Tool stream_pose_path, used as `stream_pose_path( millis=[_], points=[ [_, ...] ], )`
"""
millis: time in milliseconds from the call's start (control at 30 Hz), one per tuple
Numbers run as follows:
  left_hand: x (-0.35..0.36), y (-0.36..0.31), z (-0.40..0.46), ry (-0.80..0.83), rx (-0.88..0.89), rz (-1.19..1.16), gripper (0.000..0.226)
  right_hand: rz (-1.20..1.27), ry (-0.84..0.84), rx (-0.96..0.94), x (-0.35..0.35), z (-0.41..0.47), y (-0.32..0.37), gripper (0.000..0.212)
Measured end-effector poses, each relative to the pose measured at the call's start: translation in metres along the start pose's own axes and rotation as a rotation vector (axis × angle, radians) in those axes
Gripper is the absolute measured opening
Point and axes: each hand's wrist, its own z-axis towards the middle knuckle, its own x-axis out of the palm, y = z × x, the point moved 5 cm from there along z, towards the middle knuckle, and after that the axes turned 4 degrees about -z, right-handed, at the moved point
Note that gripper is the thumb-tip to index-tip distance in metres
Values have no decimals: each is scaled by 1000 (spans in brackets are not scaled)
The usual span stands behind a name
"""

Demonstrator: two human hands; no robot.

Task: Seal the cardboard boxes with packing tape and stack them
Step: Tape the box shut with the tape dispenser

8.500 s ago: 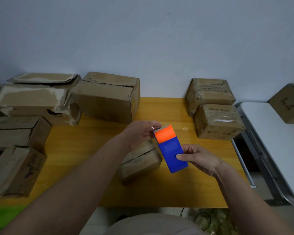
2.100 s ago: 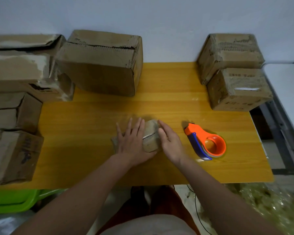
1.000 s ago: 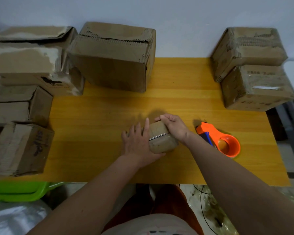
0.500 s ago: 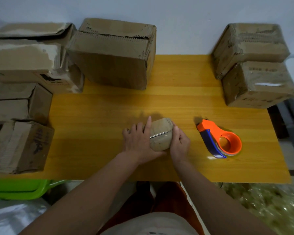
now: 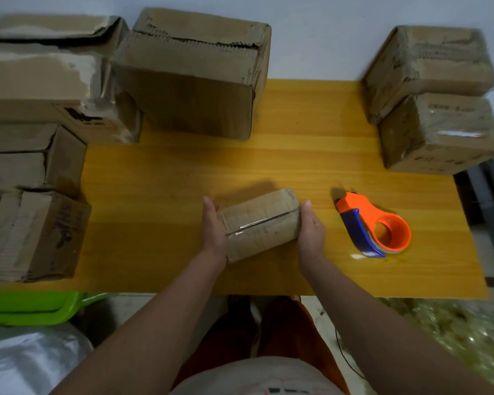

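A small cardboard box (image 5: 261,225) lies on the yellow wooden table (image 5: 283,161), with a strip of clear tape along its top seam. My left hand (image 5: 213,230) presses flat against its left end and my right hand (image 5: 311,230) presses flat against its right end, fingers straight. The orange and blue tape dispenser (image 5: 375,225) rests on the table just right of my right hand, held by neither hand.
A large box (image 5: 194,78) stands at the back centre. Several worn boxes (image 5: 37,143) crowd the left side. Two taped boxes (image 5: 437,101) sit stacked at the back right. A green plastic bin (image 5: 35,307) is below the table's left front edge.
My left hand moved off the box top to its left end, uncovering the taped seam. My right hand shifted to the right end. The dispenser stayed put.
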Motion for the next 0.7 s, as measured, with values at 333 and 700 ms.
stream_pose_path(
  millis=[333, 700],
  points=[
    [-44, 1, -55, -62, 216, 695, 34, -819, 63, -460, -29, -29, 30, 29],
    [41, -70, -82, 209, 363, 1009, 57, -989, -40, -469, -53, -24, 88, 31]
  ],
)
